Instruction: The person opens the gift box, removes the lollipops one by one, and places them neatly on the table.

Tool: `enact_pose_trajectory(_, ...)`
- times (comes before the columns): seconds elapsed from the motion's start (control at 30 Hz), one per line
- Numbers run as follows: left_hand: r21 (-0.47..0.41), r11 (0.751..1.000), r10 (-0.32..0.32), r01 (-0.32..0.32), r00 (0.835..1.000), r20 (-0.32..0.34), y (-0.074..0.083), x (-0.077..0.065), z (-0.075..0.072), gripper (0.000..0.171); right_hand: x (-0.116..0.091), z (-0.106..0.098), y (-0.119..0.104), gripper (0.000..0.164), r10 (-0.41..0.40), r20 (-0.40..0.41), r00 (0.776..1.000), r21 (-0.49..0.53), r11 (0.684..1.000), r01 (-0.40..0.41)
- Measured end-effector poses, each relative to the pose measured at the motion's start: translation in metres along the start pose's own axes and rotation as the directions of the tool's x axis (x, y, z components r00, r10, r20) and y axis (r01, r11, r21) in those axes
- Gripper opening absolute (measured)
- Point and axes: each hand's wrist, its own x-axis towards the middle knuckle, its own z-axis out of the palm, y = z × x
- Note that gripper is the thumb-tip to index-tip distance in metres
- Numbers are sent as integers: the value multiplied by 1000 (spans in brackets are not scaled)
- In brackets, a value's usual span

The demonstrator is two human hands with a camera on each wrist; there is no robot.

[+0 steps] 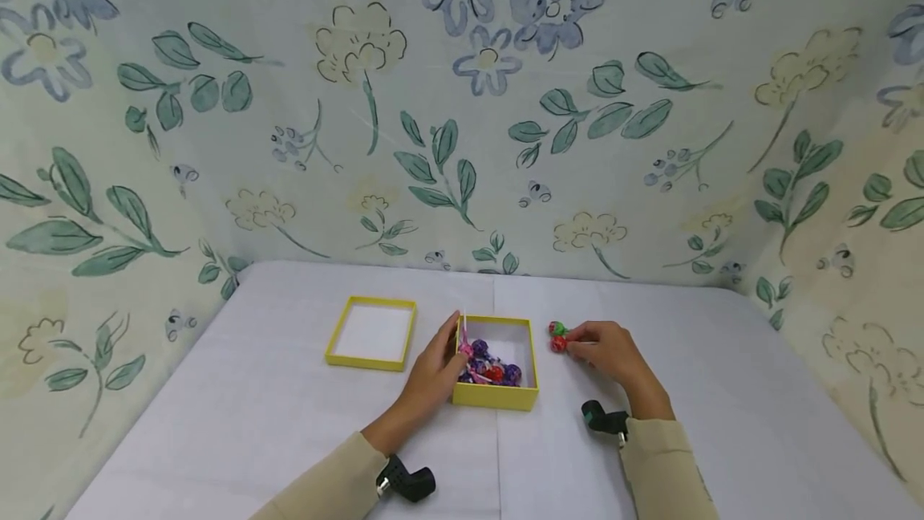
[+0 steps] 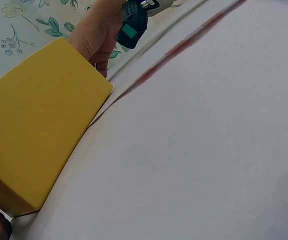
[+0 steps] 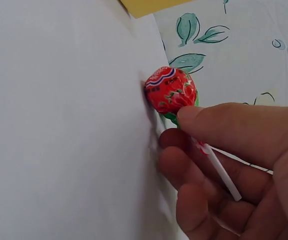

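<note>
Red lollipop [image 1: 558,343], head view: right of the frame's centre, its neck pinched between thumb and fingers of the right hand [image 1: 606,350]; its round head faces the left of the frame, toward the yellow box [image 1: 495,398].
Green lollipop [image 1: 557,327]: directly above the red one in the frame, close against it; I cannot tell whether the same fingers hold it.
Gap to the box: the box lies to the left of both lollipops, near them, with white cloth [image 1: 545,424] between; wrapped lollipops [image 1: 512,375] lie inside it.
Left hand [image 1: 431,366]: nearer the box, gripping its left wall, thumb at the rim; a pink lollipop [image 1: 466,351] with its stick up sits by that thumb, held or not I cannot tell.
Yellow-rimmed lid [image 1: 364,363]: left of the left hand, apart from the box.
Box side, left wrist view: fills the left of the frame; fingers show at the lower left corner.
Lollipop stick [image 3: 224,172], right wrist view: slants from the red head at upper centre down to lower right, across the curled fingers.
</note>
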Motion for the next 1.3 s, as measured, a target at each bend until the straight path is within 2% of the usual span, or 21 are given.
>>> enact_pose_trajectory(0.2, -7, 1000, -15, 15, 1000, 0, -3, -6, 1, 64, 0, 4, 4, 10, -3, -15, 1000, -62, 998, 2)
enact_pose_trajectory(0.37, 0, 1000, -23, 23, 1000, 7, -3, -8, 2, 63, -2, 7, 7, 8, -14, -31, 999, -67, 998, 11)
enact_pose_trajectory(0.63, 9, 1000, -30, 30, 999, 12, -3, -5, 1, 64, -2, 4, 4, 9, -39, -34, 999, -83, 996, 36)
enact_pose_trajectory(1.0, 0, 1000, 1, -1, 1000, 11, -1, -1, 0, 64, -3, 1, 0, 9, -42, -33, 999, -91, 995, 39)
enact_pose_trajectory(1.3, 20, 1000, -11, 11, 1000, 2, -1, 1, 1, 64, 1, 2, 2, 10, -16, -38, 999, -91, 996, 13)
